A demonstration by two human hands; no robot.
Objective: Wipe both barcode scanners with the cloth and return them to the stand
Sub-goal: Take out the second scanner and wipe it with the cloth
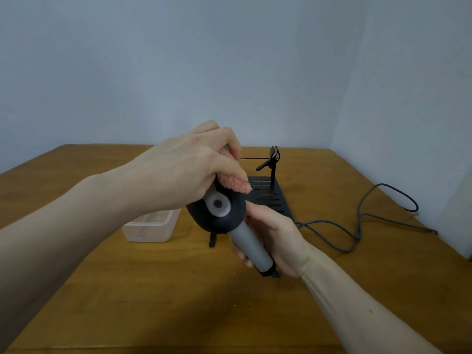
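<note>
scanner held over the worktop, cloth pressed to its head

the right hand (277, 241) is wrapped around the grey handle of a barcode scanner (224, 217), holding it up above the middle of the wooden worktop (153, 290). the scanner is tilted, its handle running down toward the near right and its rounded black head up toward the far left. a pale grey round patch with a dark centre shows on the side of the head facing the camera.

the left hand (189, 164) comes in from the near left and curls over the top of the scanner's head, gripping a pink fluffy cloth (236, 183) against it. a fold of the cloth pokes out from under the fingers on the right side, touching the black head.

behind the scanner, toward the far middle of the worktop, is a black stand (268, 195) with a slotted flat base and a thin upright post carrying a clip at its top. much of the base is hidden by the hands and scanner. a small black foot shows below the scanner's head; what it belongs to cannot be told.

a grey cable (362, 213) loops across the right side of the worktop. a clear plastic tub (150, 227) sits on the worktop left of the scanner, partly behind the left wrist.

a second scanner cannot be made out.
</note>
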